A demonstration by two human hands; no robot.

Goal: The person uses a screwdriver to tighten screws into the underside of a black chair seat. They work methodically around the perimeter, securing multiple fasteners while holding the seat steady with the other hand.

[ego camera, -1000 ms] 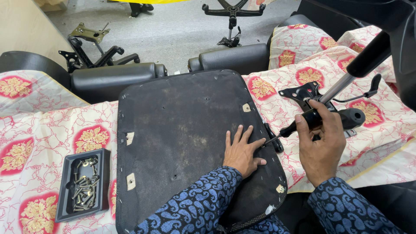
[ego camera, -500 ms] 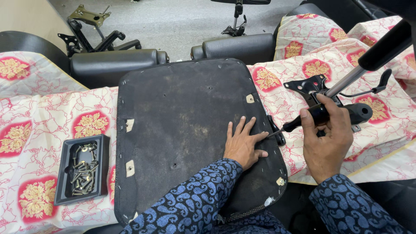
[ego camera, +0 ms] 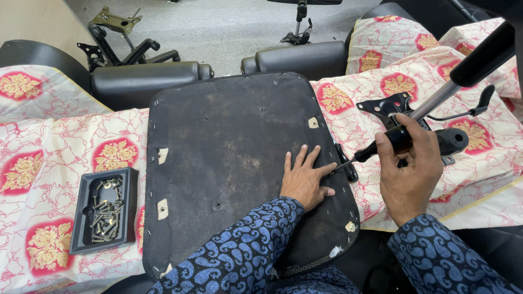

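**benchguy:** Sleeves first, dark blue with a lighter paisley print, both coming in from the bottom edge. The left hand [ego camera: 306,182] lies flat on the black seat base [ego camera: 234,158], fingers spread and relaxed, gripping nothing, just pressing down near the base's right edge. The right hand [ego camera: 409,174] is wrapped around the black handle of a screwdriver [ego camera: 376,149], fist closed on it, with the thin shaft angled down and left so the tip sits right at the seat's edge, just beside the left fingertips

**chairfixer:** where's the seat sitting though? and any hardware around?

**benchguy:** Seat base is upside down in the middle of a cream cloth with red and gold flowers [ego camera: 65,141], taking up most of the centre. Off to the left, well apart from both hands, there's a black tray full of screws [ego camera: 104,209]. To the right, just past the right hand, a black metal mechanism plate with a lever [ego camera: 392,106] lies on the cloth, and a metal rod with a black grip [ego camera: 463,73] runs up to the top right corner. Behind the seat, black padded armrests [ego camera: 147,76] sit side by side, and farther back on the grey floor there's more chair hardware [ego camera: 117,24]
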